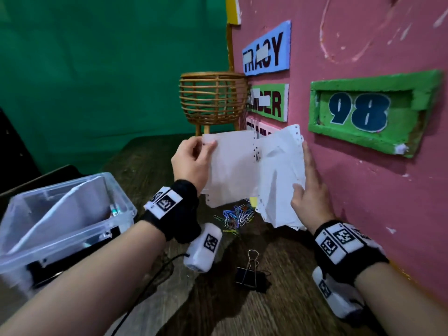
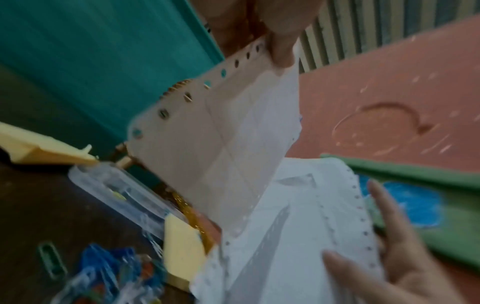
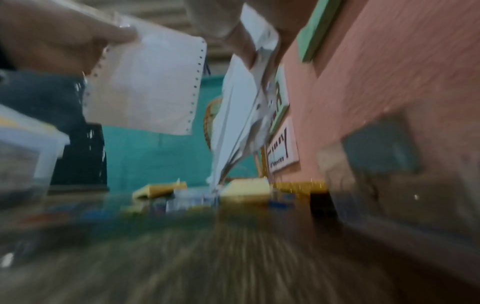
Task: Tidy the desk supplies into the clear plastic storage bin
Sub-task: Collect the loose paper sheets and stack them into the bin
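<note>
My left hand (image 1: 203,147) pinches the top left corner of a flat white punched sheet (image 1: 232,170) held upright over the desk. My right hand (image 1: 306,170) holds crumpled white punched sheets (image 1: 278,175) at their right edge, thumb in front and fingers behind. The two sets of paper overlap in the middle. In the left wrist view the flat sheet (image 2: 228,144) hangs above the crumpled sheets (image 2: 298,236). The clear plastic bin (image 1: 14,251) stands at the left with a white sheet and pens inside. Coloured paper clips (image 1: 236,215) lie below the papers, with a black binder clip (image 1: 249,275) nearer me.
A pink board (image 1: 363,202) with labels stands close on the right. A wicker basket (image 1: 213,98) sits at the back. Yellow sticky notes (image 2: 182,242) and a small clear case (image 2: 116,191) lie behind the paper clips. A black cable (image 1: 145,287) crosses the wooden desk.
</note>
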The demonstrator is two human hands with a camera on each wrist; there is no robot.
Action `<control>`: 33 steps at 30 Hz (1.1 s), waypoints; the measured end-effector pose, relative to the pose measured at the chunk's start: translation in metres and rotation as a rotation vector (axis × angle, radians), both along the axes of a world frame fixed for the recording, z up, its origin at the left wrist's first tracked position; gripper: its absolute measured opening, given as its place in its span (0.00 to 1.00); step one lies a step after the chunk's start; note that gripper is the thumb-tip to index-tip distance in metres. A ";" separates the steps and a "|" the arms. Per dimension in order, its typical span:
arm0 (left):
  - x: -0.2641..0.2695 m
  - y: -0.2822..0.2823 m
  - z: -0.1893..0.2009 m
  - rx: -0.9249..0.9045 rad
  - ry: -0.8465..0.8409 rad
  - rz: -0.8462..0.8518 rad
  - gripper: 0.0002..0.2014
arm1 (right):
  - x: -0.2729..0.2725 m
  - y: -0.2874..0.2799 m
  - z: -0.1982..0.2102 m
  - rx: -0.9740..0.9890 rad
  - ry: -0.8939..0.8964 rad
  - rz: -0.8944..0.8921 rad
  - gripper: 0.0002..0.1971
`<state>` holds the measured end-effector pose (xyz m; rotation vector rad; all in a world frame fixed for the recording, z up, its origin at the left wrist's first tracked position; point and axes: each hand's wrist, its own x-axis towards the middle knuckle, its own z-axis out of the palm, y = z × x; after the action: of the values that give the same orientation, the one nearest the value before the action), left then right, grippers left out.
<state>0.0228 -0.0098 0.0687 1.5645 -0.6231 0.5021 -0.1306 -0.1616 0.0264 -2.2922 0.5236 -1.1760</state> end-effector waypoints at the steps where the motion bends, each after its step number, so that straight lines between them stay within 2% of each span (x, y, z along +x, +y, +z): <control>1: -0.004 0.004 0.000 -0.043 0.060 -0.040 0.11 | -0.005 0.000 0.003 0.051 -0.043 0.025 0.43; 4: -0.017 0.017 -0.006 -0.118 0.240 -0.139 0.14 | -0.018 0.006 0.010 0.316 -0.176 0.125 0.41; 6: -0.025 0.022 -0.011 -0.098 0.319 -0.154 0.14 | -0.020 0.011 0.011 0.533 -0.230 0.250 0.33; 8: -0.034 0.026 -0.017 -0.066 0.313 -0.120 0.15 | -0.018 0.025 0.014 0.753 -0.251 0.421 0.26; 10: -0.043 0.032 -0.020 -0.080 0.290 -0.099 0.16 | -0.017 0.043 0.017 0.865 -0.244 0.571 0.22; 13: -0.050 0.042 -0.026 -0.104 0.329 -0.080 0.15 | -0.009 0.066 0.014 0.862 -0.205 0.693 0.15; 14: -0.051 0.047 -0.029 -0.115 0.330 -0.063 0.14 | -0.006 0.072 0.011 0.867 -0.186 0.733 0.20; 16: -0.049 0.058 -0.031 -0.151 0.324 -0.031 0.12 | -0.001 0.079 0.006 0.879 -0.134 0.777 0.39; 18: -0.045 0.067 -0.031 -0.197 0.332 -0.025 0.11 | 0.000 0.084 0.006 0.864 -0.078 0.800 0.48; 20: -0.044 0.074 -0.032 -0.205 0.345 -0.049 0.10 | 0.001 0.091 0.006 0.834 0.004 0.833 0.44; 23: -0.049 0.082 -0.032 -0.214 0.328 -0.117 0.07 | 0.001 0.100 0.007 0.803 0.095 0.846 0.30; 25: -0.051 0.087 -0.034 -0.213 0.297 -0.118 0.09 | 0.004 0.105 0.007 0.827 0.123 0.827 0.23; 29: -0.050 0.095 -0.041 -0.187 0.267 -0.069 0.12 | 0.009 0.110 0.003 0.829 0.149 0.761 0.26; 33: -0.056 0.098 -0.040 -0.183 0.259 -0.120 0.12 | 0.010 0.113 0.001 0.862 0.132 0.760 0.28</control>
<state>-0.0329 0.0884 0.0289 1.3811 -0.4557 0.2523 -0.1203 -0.0483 0.0275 -1.5581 0.1130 -0.3122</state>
